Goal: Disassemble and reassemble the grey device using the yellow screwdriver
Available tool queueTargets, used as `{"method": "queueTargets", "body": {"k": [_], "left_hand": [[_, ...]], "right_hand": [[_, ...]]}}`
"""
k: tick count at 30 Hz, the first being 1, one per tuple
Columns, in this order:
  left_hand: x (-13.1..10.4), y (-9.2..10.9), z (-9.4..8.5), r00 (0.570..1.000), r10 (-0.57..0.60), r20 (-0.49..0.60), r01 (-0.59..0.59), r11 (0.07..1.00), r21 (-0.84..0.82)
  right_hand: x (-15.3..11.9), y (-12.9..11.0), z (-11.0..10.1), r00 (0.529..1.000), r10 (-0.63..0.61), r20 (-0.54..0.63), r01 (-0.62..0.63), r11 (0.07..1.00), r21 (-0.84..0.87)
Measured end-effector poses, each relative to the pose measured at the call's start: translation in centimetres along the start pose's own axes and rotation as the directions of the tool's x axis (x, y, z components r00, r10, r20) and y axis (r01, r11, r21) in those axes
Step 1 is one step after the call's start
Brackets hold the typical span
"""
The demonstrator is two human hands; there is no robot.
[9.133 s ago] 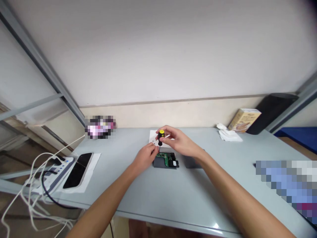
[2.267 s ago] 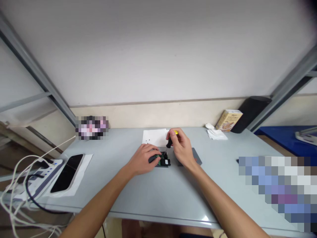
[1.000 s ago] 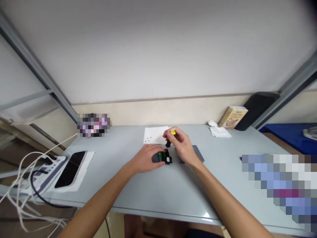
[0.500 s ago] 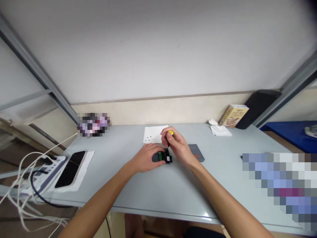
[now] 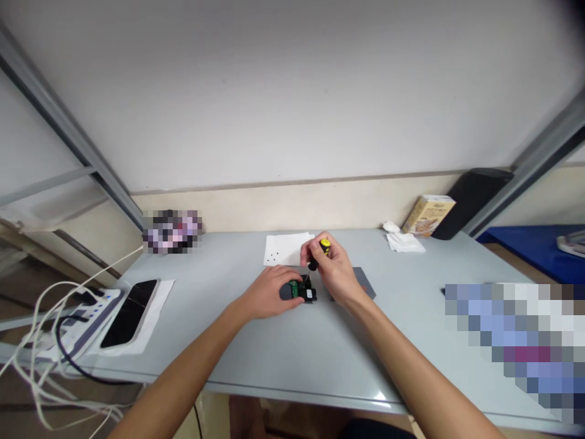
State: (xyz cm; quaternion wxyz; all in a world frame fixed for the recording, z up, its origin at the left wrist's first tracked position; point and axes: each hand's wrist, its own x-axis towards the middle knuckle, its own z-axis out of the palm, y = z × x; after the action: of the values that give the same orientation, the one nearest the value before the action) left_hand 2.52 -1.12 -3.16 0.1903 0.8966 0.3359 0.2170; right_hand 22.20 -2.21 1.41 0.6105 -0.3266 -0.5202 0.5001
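Observation:
My left hand [image 5: 270, 291] is closed around the sides of an opened computer mouse [image 5: 309, 294], holding it against the table. A green circuit board [image 5: 295, 288] shows inside its black shell, along with a small white label. In my right hand [image 5: 336, 268] is a screwdriver [image 5: 325, 245] with a black and yellow handle. It leans to the right, and its thin shaft points down into the mouse; the exact contact of the tip is too small to make out. Behind my hands lies a white sheet of paper [image 5: 287, 247] with several tiny dark pieces, like screws, on it.
A grey flat mat [image 5: 364, 281] lies partly under my right hand. To the left are a phone [image 5: 131, 313] and a power strip [image 5: 94, 323] with tangled cables. A yellow box [image 5: 428, 216], crumpled tissue [image 5: 404, 241] and a black cylinder [image 5: 473, 201] stand at the back right.
The screwdriver's handle has tilted to the right and shows more of its side. My right hand has shifted slightly right; my left hand still holds the mouse.

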Motion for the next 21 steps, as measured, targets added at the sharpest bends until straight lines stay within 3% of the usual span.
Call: {"method": "queueTargets", "body": {"k": [4, 9, 17, 21], "left_hand": [[0.0, -0.1, 0.1, 1.000, 0.005, 0.003, -0.005, 1.000, 0.003], [0.0, -0.2, 0.1, 1.000, 0.004, -0.002, -0.004, 1.000, 0.006], [0.0, 0.2, -0.1, 1.000, 0.008, 0.001, -0.008, 1.000, 0.002], [0.0, 0.2, -0.1, 1.000, 0.006, -0.001, -0.006, 1.000, -0.007]], "right_hand": [[0.2, 0.4, 0.0, 0.998, 0.002, -0.060, -0.002, 1.000, -0.006], [0.3, -0.1, 0.1, 0.998, 0.067, -0.012, -0.065, 0.987, 0.146], [0.3, -0.7, -0.5, 0.991, 0.132, 0.030, -0.135, 0.973, 0.189], [0.4, -0.2, -0.3, 0.996, 0.086, 0.012, -0.086, 0.987, 0.135]]}}
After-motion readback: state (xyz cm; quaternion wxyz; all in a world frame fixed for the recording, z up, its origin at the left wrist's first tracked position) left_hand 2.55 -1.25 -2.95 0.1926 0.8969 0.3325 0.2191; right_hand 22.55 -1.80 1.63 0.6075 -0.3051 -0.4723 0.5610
